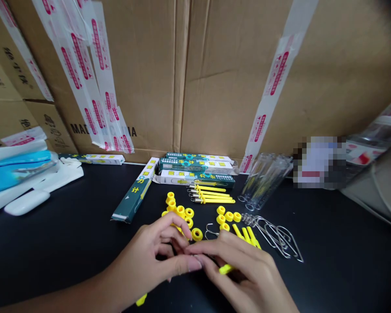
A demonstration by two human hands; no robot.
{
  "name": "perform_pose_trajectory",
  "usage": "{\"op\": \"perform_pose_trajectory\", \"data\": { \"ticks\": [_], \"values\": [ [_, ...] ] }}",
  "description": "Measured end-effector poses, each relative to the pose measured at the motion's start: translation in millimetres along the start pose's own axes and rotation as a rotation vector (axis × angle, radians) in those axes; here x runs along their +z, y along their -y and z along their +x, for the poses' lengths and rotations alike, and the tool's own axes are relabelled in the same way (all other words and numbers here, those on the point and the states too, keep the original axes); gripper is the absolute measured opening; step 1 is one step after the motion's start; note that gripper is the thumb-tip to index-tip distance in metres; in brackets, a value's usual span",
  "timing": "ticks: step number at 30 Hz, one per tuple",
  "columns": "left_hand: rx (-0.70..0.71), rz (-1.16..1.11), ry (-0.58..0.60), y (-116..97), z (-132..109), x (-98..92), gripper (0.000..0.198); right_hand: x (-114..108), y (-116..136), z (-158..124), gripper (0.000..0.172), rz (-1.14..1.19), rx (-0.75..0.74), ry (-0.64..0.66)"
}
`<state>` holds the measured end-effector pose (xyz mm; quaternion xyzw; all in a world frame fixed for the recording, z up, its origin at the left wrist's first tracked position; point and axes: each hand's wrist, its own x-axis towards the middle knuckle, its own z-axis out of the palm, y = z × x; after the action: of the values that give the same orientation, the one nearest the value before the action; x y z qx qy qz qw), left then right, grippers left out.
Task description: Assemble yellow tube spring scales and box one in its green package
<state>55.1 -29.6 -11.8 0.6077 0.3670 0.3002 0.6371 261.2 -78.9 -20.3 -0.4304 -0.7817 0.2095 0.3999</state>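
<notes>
Low center over the table (332, 265), right hand (246, 263) has a yellow-ended piece (226, 269) pinched between thumb and fingers, far end hidden. Left hand (158, 252) meets it, thumb at the right fingertips, index curled above; can't tell if it grips anything. Yellow collars (171, 204) just beyond, coiled wire hooks (249, 220) to the right.

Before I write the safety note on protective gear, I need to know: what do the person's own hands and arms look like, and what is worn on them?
The left hand and right hand are both bare, without gloves. No rings show on the visible fingers. The left forearm shows no sleeve, watch or bracelet; the right forearm is out of frame.
</notes>
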Motion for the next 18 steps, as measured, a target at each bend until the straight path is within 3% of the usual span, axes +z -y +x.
{"op": "perform_pose_trajectory", "data": {
  "ticks": [5, 9, 14, 18],
  "values": [
    [0.026, 0.141, -0.007, -3.8, -2.7, -0.2, 0.030, 1.9, -7.8, -7.0, 0.024, -0.164, -0.098, 0.008],
    [0.016, 0.200, -0.056, -0.6, -1.3, 1.1, 0.022, -2.2, -8.9, -5.9, 0.023, -0.422, -0.237, -0.003],
    [0.011, 0.271, -0.096, 4.3, -1.3, 1.6, 0.015, -20.8, 6.9, 2.8, 0.038, -0.599, -0.409, 0.220],
    [0.015, 0.321, -0.061, 1.0, -2.9, 1.7, 0.015, -28.8, 18.4, 8.1, 0.045, -0.718, -0.538, 0.237]
  ]
}}
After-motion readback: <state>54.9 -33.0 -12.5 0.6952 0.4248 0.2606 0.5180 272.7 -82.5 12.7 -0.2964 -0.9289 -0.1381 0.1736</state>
